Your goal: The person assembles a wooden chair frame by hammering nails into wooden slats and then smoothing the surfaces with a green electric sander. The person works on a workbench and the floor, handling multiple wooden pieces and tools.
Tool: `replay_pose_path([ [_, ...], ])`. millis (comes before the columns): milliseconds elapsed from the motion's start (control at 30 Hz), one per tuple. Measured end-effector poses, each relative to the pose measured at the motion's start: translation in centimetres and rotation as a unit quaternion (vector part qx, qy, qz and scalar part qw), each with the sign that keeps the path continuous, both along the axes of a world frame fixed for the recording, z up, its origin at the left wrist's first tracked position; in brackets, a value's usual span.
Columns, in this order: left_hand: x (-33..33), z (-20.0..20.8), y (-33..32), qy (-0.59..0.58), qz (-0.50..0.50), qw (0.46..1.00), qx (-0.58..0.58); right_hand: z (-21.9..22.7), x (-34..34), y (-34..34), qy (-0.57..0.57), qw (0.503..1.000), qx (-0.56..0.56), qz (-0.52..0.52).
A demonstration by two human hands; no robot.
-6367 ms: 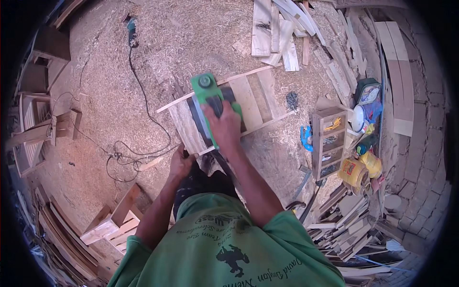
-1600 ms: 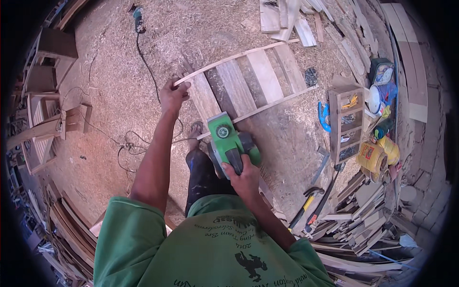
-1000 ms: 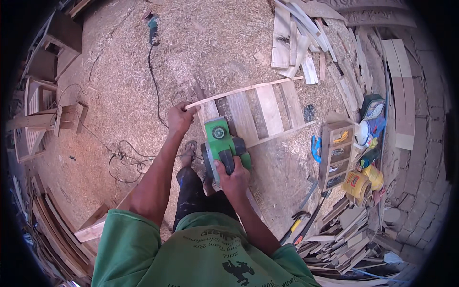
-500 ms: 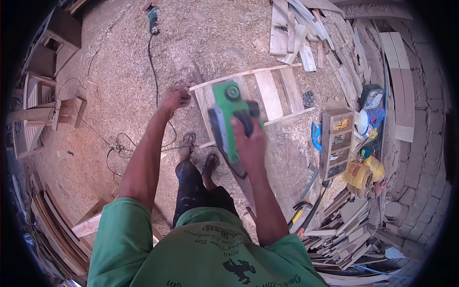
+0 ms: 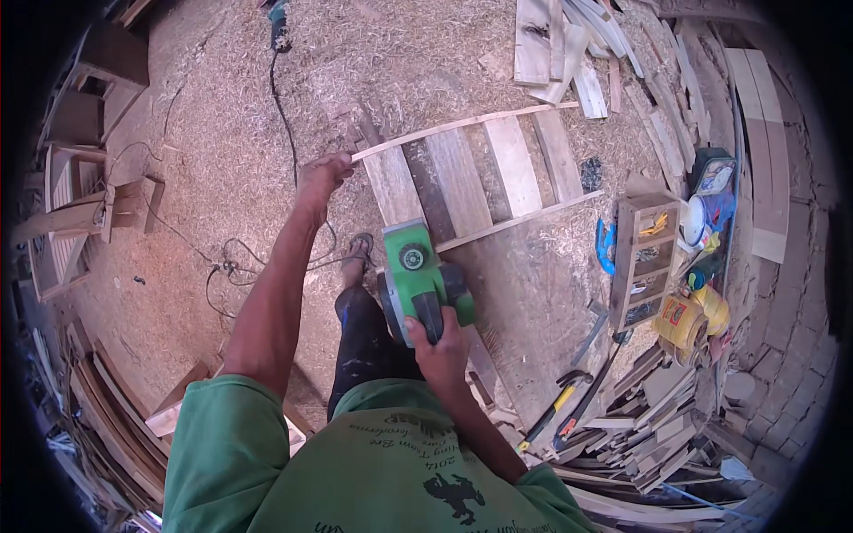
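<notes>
- the right hand (image 5: pixel 437 351) is wrapped around the black handle (image 5: pixel 428 313) of a green power planer (image 5: pixel 410 278), whose body points ahead of its fingers.
- the left hand (image 5: pixel 326 171) has its fingers bunched at the end of the far rail (image 5: pixel 462 123); i cannot tell whether they pinch it.
- ahead and to the right of both hands lies a slatted wooden frame (image 5: pixel 513 169) (2 long rails, 4 slats across).
- seen from above, the planer's front overlaps the near rail (image 5: pixel 520 219), just beyond the right hand.
- right of the right hand are a hammer (image 5: pixel 562 398) and a compartmented wooden box (image 5: pixel 628 262).
- below the left hand is a sandalled foot (image 5: pixel 359 250).
</notes>
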State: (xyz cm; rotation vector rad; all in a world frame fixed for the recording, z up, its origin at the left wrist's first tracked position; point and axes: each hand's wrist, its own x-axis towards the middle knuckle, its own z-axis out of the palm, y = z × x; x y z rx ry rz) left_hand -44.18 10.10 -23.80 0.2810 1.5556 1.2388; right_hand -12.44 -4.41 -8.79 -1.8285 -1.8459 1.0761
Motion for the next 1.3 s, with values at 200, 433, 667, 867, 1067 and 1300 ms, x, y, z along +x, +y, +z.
replay_pose_path([
  [200, 0.0, 0.2, 0.2, 0.059, -0.019, 0.998, 0.011, 0.0, -2.9, 2.5, -0.001, 1.000, 0.020, -0.010],
  [433, 0.3, 1.4, 0.3, 0.059, -0.022, 0.997, -0.035, -0.1, -6.2, 6.0, -0.004, 0.998, 0.060, -0.012],
  [667, -0.2, 2.8, -0.7, -0.032, 0.001, 0.999, -0.006, 1.5, -11.7, 12.1, -0.001, 0.999, 0.043, -0.004],
  [867, -0.3, 2.8, -0.9, -0.053, 0.006, 0.999, 0.005, 1.0, -15.6, 16.9, 0.005, 0.994, 0.105, 0.007],
  [1067, 0.3, 2.4, -1.1, -0.047, 0.018, 0.999, 0.016, 2.3, -16.0, 19.3, 0.024, 0.995, 0.096, -0.012],
  [1300, 2.0, 2.0, 0.7, 0.107, -0.021, 0.994, 0.007, 3.8, -2.5, 8.9, 0.006, 0.999, 0.038, -0.006],
])
